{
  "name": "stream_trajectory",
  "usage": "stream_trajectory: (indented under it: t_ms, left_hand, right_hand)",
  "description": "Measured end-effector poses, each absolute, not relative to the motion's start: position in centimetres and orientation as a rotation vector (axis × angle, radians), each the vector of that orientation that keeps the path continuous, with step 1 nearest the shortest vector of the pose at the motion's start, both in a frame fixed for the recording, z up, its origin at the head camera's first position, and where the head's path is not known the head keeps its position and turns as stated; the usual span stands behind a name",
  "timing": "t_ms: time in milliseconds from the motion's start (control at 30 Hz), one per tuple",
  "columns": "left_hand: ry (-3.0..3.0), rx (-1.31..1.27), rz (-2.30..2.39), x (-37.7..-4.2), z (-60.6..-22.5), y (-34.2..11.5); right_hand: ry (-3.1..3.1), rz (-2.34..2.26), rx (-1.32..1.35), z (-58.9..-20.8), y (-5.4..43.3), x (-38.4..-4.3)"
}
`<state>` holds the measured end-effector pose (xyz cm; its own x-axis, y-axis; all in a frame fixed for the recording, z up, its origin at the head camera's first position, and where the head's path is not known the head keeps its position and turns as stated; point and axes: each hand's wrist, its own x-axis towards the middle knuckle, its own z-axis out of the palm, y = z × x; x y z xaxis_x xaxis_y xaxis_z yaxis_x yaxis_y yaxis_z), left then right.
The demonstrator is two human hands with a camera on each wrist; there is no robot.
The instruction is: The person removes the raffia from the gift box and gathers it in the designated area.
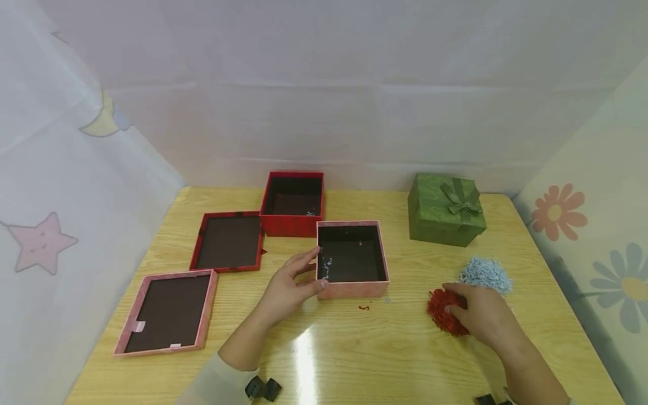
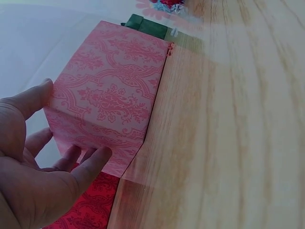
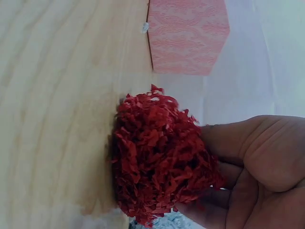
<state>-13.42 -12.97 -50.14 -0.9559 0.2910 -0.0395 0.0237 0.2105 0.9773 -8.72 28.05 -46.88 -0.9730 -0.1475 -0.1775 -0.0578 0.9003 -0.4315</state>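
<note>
Pale wood-grain table (image 1: 405, 349); white cloth walls (image 1: 304, 124), flower-printed at right. Right hand (image 1: 488, 318) pinches red paper-shred clump (image 1: 440, 314), table's right side. Left hand (image 1: 286, 289), fingers spread, touches lidless square pink box (image 1: 354, 290), mid-table.

A pink damask-print box (image 2: 107, 76) is touched by the left hand (image 2: 43, 171), fingers kinda spread. A red patterned box (image 2: 97, 202) and a green box (image 2: 150, 27) are partly blocked, and blurry red-and-blue shreds (image 2: 164, 6) can be spotted toward the wooden table's (image 2: 224, 119) far edge.
</note>
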Motion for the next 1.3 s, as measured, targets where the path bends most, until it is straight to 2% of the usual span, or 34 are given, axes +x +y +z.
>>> stream_trajectory:
  t_ms: [667,1000,1300]
  left_hand:
    - [2.29,0.324,1.761,-14.1,-50.0,-12.1]
    - [2.324,0.364,1.739,-15.1,-49.9,-10.7]
    - [2.35,0.329,1.717,-16.3,-50.1,-9.9]
  right_hand:
    - [2.993,-0.746,-0.307,-44.4,23.9,-9.5]
    - [2.968,-0.835,-0.379,-45.0,21.0,-11.0]
    - [2.985,-0.844,-0.389,-45.3,20.3,-12.5]
